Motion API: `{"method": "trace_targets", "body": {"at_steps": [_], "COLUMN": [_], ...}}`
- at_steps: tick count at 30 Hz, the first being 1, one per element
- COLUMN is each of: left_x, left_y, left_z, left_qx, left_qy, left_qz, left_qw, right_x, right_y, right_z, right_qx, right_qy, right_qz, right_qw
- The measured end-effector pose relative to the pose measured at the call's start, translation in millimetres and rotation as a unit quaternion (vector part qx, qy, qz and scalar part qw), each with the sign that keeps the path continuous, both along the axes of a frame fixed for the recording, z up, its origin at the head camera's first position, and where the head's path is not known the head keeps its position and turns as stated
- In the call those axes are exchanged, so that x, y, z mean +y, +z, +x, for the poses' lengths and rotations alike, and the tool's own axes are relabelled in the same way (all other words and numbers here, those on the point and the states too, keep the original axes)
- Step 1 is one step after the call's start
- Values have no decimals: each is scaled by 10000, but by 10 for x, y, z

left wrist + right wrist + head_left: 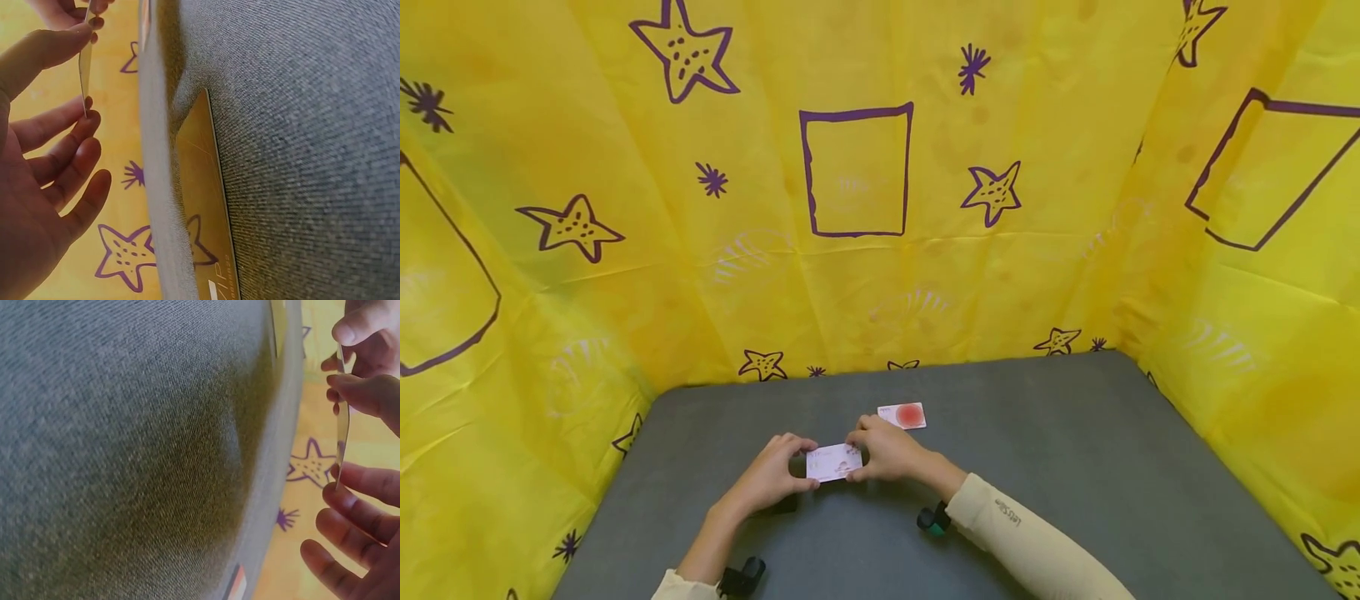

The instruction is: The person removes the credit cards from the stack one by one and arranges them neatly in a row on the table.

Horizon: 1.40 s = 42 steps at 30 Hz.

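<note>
Between both hands is a white card (833,463) with small print and a little picture near its right end. My left hand (771,477) pinches its left end between thumb and fingers. The right hand (891,450) grips the other end the same way. From the left wrist, the held card (85,75) shows almost edge-on, raised off the table; the right wrist view shows its thin edge (343,425) too. Just beyond the right hand lies a white card with a red circle (910,415), partly covered by that hand.
A shiny gold card marked VIP (203,181) lies on the table by the left hand, mostly hidden in the head view. The grey table (1037,467) is bordered by yellow cloth walls (865,300) with purple stars. Black bands (742,577) circle the wrists.
</note>
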<state>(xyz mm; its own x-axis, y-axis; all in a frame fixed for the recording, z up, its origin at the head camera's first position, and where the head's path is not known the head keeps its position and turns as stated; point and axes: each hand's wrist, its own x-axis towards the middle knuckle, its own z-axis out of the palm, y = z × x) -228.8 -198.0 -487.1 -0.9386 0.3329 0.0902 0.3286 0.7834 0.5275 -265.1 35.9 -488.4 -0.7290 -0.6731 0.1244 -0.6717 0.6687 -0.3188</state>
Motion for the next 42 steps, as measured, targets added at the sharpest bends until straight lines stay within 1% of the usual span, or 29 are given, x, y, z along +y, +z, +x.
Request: {"method": "trace_targets", "body": {"at_steps": [6,12,15,18,21,26,30,37,42], "left_x": [-41,-73,-84,-90,-97,-113,-121,-121,-111], "left_y": [-32,-51,-57,-68,-85,-126,-150,-161,-170], "left_z": [31,54,59,51,42,41,40,47,52], "left_qx": [-20,-60,-25,-52,-124,-210,-349,-479,-626], "left_qy": [-75,-144,-213,-216,-199,-259,-251,-224,-143], "left_qz": [-56,-135,-161,-222,-290,-399,-422,-407,-411], "left_qw": [10000,9998,9996,9995,9993,9986,9982,9978,9971], "right_x": [-50,-85,-101,-116,-132,-154,-165,-180,-192], "right_y": [-39,-78,-91,-112,-133,-160,-180,-189,-202], "right_z": [15,30,42,41,42,59,68,73,78], "right_qx": [18,157,97,25,-5,-40,-69,-131,-135], "right_qy": [-2,10,-18,-36,-29,0,-21,-41,40], "right_qz": [125,265,229,227,273,369,448,544,618], "right_qw": [9999,9995,9997,9997,9996,9993,9990,9984,9980]}}
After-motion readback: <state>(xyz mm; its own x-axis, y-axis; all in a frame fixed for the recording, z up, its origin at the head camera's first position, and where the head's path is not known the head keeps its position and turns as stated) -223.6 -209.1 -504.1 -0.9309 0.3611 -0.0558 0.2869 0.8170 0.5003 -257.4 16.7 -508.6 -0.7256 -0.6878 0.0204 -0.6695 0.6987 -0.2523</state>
